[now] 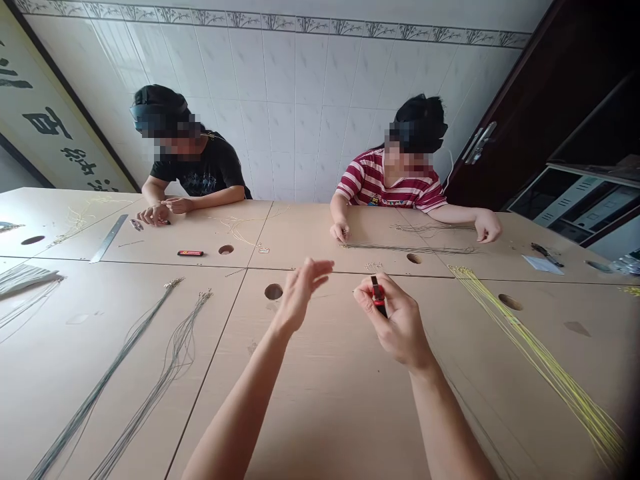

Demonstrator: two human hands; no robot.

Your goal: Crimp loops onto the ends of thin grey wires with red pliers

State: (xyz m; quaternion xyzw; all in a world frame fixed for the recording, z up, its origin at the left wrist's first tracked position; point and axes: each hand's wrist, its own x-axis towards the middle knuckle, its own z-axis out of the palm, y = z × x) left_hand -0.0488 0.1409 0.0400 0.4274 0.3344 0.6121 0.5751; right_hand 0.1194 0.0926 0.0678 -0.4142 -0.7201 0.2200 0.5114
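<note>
My left hand (303,293) is raised above the middle of the table, fingers stretched out, with nothing seen in it. To its right, my right hand (400,320) is closed around a small black-and-red tool (379,297); its exact kind does not show. Its thumb and forefinger come together at the side of the tool, and whether a thin wire sits between them is too small to tell. Small metal pieces (374,266) lie on the table just beyond that hand. A bundle of yellow wires (520,333) stretches out to the right.
Grey wire bundles (125,347) lie to the left. The table (320,413) has seams and round holes (273,291). Two people sit opposite, one handling dark wires (410,249). A metal ruler (109,239) and a red-black case (191,253) lie at the far left.
</note>
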